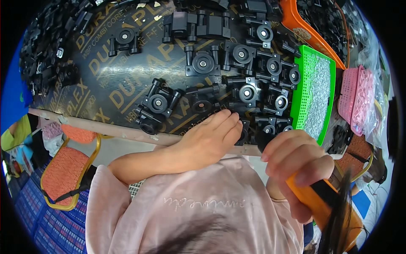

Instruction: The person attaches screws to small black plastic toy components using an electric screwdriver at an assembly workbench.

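Observation:
My right hand [298,161] is wrapped round an orange and black power screwdriver [323,203] at the table's near edge. The tool's black nose points away from me, close to several black plastic parts, and its tip is hard to make out. At the same edge, my left hand [211,137] is closed with its fingers curled over a black plastic part [243,134], which they mostly hide. Just beyond that hand lies another black part with a round centre [201,104]. To its left rests a similar part with a metal middle [158,103].
A green basket [299,99] of small silvery screws stands right of the parts. Behind it is an orange tray [308,31], with a pink basket [349,97] farther right. More black parts [203,63] cover the dark printed board [99,84]. A chair [65,173] stands at left.

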`<action>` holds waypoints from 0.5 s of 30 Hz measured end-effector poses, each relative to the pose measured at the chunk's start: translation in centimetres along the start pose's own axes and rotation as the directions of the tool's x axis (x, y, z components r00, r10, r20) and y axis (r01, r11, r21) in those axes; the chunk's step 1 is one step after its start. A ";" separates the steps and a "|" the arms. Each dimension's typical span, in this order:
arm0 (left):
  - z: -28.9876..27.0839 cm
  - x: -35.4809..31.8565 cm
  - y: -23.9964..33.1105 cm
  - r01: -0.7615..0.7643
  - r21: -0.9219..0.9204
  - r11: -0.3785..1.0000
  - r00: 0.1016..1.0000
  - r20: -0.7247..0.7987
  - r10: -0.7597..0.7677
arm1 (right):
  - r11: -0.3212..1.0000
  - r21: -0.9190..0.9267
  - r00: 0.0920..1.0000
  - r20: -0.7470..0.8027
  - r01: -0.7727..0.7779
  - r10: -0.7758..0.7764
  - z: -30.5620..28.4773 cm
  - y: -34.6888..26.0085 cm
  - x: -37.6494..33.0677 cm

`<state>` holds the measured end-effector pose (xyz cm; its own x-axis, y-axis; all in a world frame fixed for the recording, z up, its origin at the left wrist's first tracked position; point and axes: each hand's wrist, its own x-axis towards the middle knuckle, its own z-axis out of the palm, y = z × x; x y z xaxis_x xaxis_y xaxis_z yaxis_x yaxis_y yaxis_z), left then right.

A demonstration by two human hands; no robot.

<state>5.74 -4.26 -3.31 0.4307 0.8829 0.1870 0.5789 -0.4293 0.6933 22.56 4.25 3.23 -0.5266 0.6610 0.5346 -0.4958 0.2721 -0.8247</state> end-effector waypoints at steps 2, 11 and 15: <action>0.0 0.0 0.0 -0.018 0.016 1.000 1.000 0.001 0.018 | 0.997 0.015 0.980 0.187 -0.069 0.065 -0.9 0.2 0.8; -0.5 0.3 0.1 -0.020 0.007 1.000 1.000 0.019 0.020 | 0.930 0.327 0.843 0.537 -0.171 -0.034 -2.2 2.2 3.7; -0.2 0.5 0.3 -0.028 0.017 0.999 0.999 0.018 0.027 | 0.838 0.521 0.832 0.528 -0.162 -0.167 -4.3 0.3 5.3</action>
<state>5.93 -3.88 -2.88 0.4586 0.8673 0.1934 0.5786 -0.4566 0.6758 22.57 10.87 5.05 -0.7202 0.1353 0.6805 -0.6899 -0.2440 -0.6816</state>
